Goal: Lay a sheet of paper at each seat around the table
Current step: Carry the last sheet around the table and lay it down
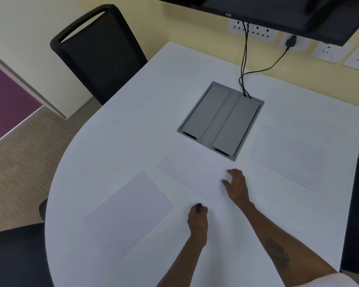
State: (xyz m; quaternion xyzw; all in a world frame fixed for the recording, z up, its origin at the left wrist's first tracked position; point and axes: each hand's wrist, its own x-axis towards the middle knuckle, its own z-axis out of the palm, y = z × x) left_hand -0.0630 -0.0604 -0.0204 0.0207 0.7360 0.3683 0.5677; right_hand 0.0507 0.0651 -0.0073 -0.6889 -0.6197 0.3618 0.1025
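White table (133, 125) fills the view, rounded at the near end, and three sheets lie flat on it. One sheet (131, 214) lies at the near left, another (288, 156) at the right, and a faint middle sheet (193, 170) lies between them, under both hands. Left hand (197, 217) is curled with fingertips pressed together at that sheet's near edge; whether it pinches the paper I cannot tell. Right hand (236, 186) rests palm down on the sheet's right corner, fingers spread and loose, gripping nothing, forearm stretched in from the lower right. Beyond the sheets a grey cable box (220, 121) is set into the tabletop, with cables (245, 59) running up to wall sockets (257, 31). A black chair (97, 50) stands at the far left.
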